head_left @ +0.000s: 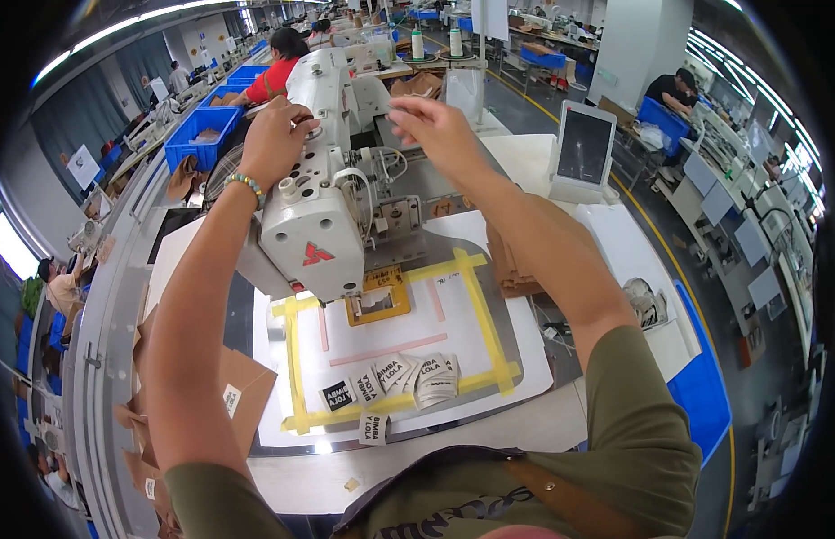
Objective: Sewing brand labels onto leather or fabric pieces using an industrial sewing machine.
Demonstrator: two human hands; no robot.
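A white industrial sewing machine (314, 220) stands in front of me. My left hand (275, 139) is at the top of its head, its fingers bent together beside a small round fitting; what they pinch, if anything, is too small to tell. To the right of the machine head, my right hand (434, 135) is raised in the air with its fingers drawn together; anything between them is too fine to make out. Below the needle area lies a yellow-framed clamp plate (378, 304) on a white sheet edged with yellow tape (494, 332). Several white fabric labels (435, 382) and a black label (337, 394) lie on it.
Brown fabric pieces are stacked right of the work area (515, 265) and at the lower left (247, 386). A tablet-like screen (584, 144) stands at the right. Two thread cones (417, 43) are behind the machine. Blue bins (200, 135) and a person in red (278, 76) are farther back.
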